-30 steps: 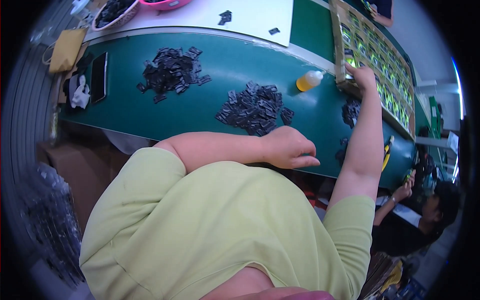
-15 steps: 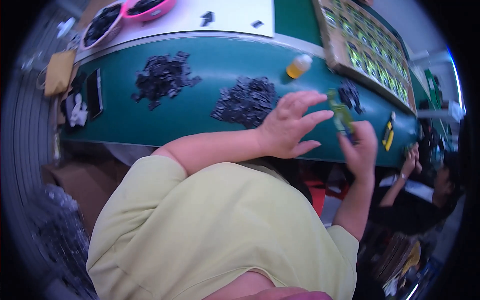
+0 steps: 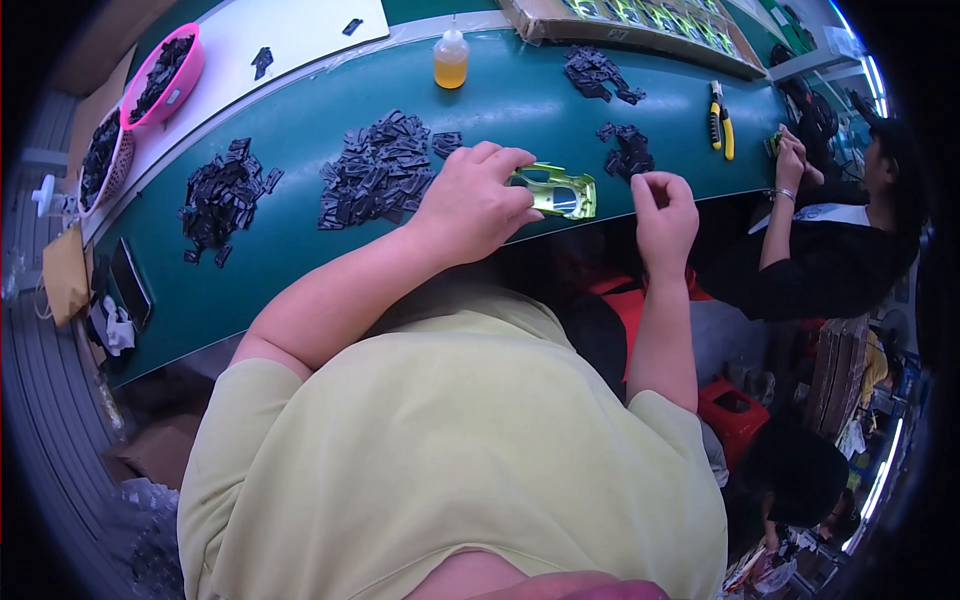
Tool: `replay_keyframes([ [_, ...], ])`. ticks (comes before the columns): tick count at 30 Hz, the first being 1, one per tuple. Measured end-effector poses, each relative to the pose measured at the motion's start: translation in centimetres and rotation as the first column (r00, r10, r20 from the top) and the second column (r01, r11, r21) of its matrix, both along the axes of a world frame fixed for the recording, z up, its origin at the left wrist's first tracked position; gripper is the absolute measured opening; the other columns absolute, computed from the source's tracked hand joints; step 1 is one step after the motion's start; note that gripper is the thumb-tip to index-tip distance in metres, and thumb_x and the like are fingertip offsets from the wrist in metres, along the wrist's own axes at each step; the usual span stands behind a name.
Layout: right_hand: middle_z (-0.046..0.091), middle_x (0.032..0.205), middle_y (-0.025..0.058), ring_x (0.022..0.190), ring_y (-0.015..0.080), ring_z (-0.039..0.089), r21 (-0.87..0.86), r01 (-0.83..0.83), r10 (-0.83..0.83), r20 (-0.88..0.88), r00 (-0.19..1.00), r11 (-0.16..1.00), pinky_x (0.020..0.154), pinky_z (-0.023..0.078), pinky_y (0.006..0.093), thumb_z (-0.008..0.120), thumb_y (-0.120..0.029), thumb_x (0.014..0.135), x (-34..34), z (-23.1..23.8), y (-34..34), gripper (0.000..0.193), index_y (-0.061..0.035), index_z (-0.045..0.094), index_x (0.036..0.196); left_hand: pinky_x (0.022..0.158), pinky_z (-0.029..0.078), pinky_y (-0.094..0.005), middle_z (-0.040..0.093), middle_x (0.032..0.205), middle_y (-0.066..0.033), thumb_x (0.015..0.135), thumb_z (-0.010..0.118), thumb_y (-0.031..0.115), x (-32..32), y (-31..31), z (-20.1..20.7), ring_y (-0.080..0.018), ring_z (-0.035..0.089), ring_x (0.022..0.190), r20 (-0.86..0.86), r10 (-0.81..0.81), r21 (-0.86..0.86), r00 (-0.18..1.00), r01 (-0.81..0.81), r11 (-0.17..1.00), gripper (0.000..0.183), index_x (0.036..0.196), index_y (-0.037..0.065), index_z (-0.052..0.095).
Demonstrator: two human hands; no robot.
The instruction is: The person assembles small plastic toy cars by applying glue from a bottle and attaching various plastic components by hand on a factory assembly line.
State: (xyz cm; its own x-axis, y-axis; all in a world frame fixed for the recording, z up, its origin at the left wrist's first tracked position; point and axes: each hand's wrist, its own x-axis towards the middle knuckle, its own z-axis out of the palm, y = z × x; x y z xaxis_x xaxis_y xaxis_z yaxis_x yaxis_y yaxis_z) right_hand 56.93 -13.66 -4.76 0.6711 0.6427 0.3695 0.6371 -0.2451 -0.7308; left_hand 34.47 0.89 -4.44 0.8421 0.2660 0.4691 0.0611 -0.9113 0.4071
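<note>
My left hand (image 3: 474,203) grips a bright green toy car body shell (image 3: 572,192), its window openings showing, above the bench's near edge. To the right of the shell, my right hand (image 3: 667,225) is raised with thumb and forefinger pinched together. Whether something small sits in that pinch I cannot make out. Just beyond the right fingertips lies a small pile of black plastic parts (image 3: 628,150). A larger heap of flat black parts (image 3: 375,172) spreads left of my left hand, with one small cluster (image 3: 447,144) beside it.
Another black heap (image 3: 225,200) lies farther left, near a phone (image 3: 132,283). Pink baskets (image 3: 187,82) hold black parts. A bottle of yellow liquid (image 3: 451,62), more black parts (image 3: 597,74), yellow-black cutters (image 3: 720,122) and a carton of green shells (image 3: 640,45) stand around. A co-worker (image 3: 820,230) sits at right.
The view has swung to the right. The green shell has passed from my right hand to my left, which was open before. My right hand is now apart from it, fingertips pinched.
</note>
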Motion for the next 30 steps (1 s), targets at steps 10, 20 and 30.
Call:
replay_keyframes([
  [10, 0.068, 0.081, 0.0047, 0.078, 0.0196, 0.066, -0.453, 0.211, -0.246, -0.02, 0.969, 0.866, 0.074, 0.051, 0.0356, 0.074, -0.038, 0.079, 2.1, -0.4, 2.5, 0.039, -0.0048, 0.067, 0.098, 0.091, 0.044, -0.0427, 0.058, 0.12, -0.0111, 0.077, 0.075, 0.02, -1.2, 1.2, -0.4, -0.0306, 0.055, 0.107, 0.002, -0.065, 0.046, 0.998, 0.065, 0.997, 0.013, 0.084, 0.011, 0.07],
  [20, 0.068, 0.08, 0.0042, 0.072, 0.0164, 0.064, -0.398, 0.193, -0.259, -0.118, 0.959, 0.897, 0.07, 0.05, 0.0313, 0.076, -0.031, 0.078, 3.1, -0.9, 3.0, 0.031, -0.0056, 0.068, 0.093, 0.092, 0.046, -0.043, 0.059, 0.118, -0.0131, 0.074, 0.077, 0.013, -1.4, 2.2, -1.1, -0.032, 0.056, 0.108, 0.108, -0.074, -0.073, 0.991, 0.083, 0.994, 0.015, 0.086, 0.009, 0.069],
  [30, 0.069, 0.086, 0.0075, 0.072, 0.0099, 0.065, 0.18, 0.025, 0.08, -0.555, 0.828, 0.983, 0.059, 0.046, 0.0187, 0.066, -0.011, 0.091, 2.0, 0.3, 1.8, 0.012, -0.0019, 0.059, 0.095, 0.09, 0.047, -0.0414, 0.06, 0.117, -0.0144, 0.078, 0.075, 0.018, -1.3, 2.4, -1.0, -0.0331, 0.056, 0.106, 0.154, 0.01, -0.176, 0.988, 0.018, 0.984, 0.031, 0.103, 0.006, 0.063],
])
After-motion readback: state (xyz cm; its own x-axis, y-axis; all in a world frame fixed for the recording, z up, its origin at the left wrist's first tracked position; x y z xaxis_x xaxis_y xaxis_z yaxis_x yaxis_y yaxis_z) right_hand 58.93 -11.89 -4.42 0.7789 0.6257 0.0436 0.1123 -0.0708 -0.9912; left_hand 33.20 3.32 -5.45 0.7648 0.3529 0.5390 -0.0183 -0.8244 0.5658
